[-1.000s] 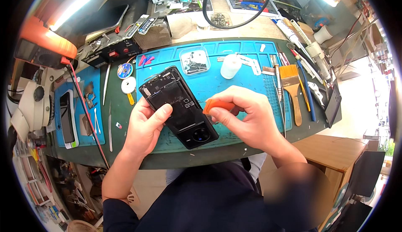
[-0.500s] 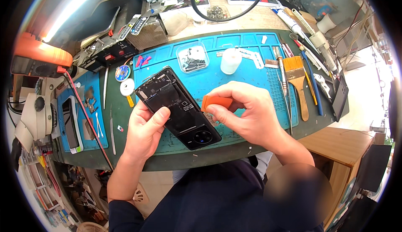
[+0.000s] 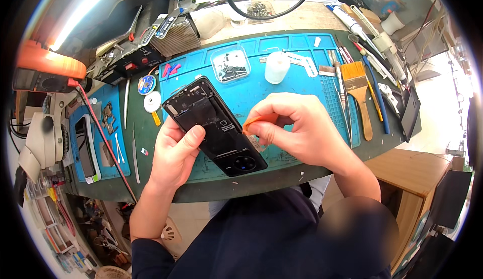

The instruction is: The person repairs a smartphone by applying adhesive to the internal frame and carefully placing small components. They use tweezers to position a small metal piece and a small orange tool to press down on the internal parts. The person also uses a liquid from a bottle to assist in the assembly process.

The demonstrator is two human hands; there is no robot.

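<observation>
A black smartphone point(image 3: 214, 128) with its back cover off is held at a slant above the blue work mat point(image 3: 211, 178); its inner parts show at the upper end, and a round camera ring sits at the lower end. My left hand point(image 3: 176, 150) grips its left edge, thumb lying over the back. Pinched between the thumb and fingers of my right hand point(image 3: 294, 128) is a thin orange plastic pry pick point(image 3: 257, 122). Its tip meets the phone's right edge. Most of the pick is hidden by my fingers.
Behind the phone stand a clear box of small parts point(image 3: 230, 63) and a white bottle point(image 3: 277, 67). A wide brush point(image 3: 357, 93), tweezers and pens lie at the right. Another phone point(image 3: 86, 148) rests at the left, near a solder spool point(image 3: 147, 85) and an orange multimeter point(image 3: 50, 67).
My right hand has turned and shifted slightly, so less of the orange pick shows and it sits closer against the phone's edge. The left hand's hold looks the same.
</observation>
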